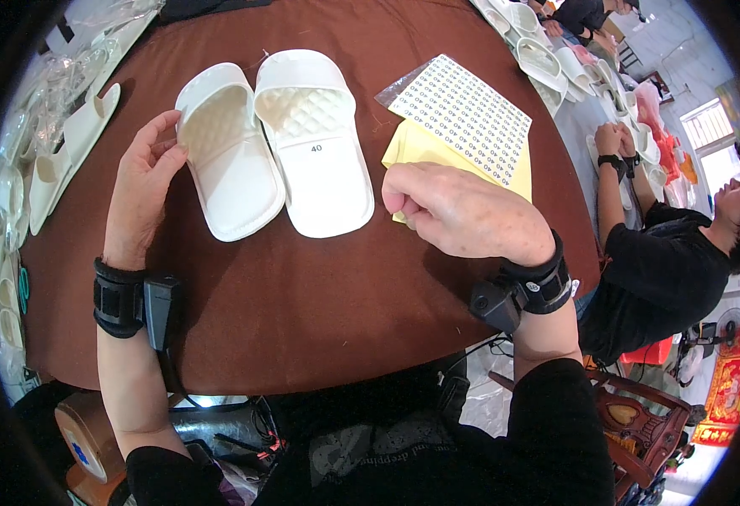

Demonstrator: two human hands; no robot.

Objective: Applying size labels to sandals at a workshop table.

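Two white slippers lie side by side on the brown cloth, straps toward the far side. The left slipper (236, 181) leans slightly, its outer edge at the curled fingers and thumb of my left hand (144, 164). The right slipper (323, 185) carries a small dark mark on its insole below the quilted strap area. My right hand (462, 207) is closed, its fingertips bent under; whatever they hold is hidden. It hovers over the near corner of a sticker sheet (467, 114) with rows of small dark marks, lying on yellow backing paper (420, 145).
The brown tablecloth (260, 312) spreads under everything. Bagged white slippers (49, 173) line the left side; more slippers (538, 63) stand at the far right. A co-worker (665, 261) in black sits at the right, hands together over another table. A wooden chair (640, 413) is at the lower right.
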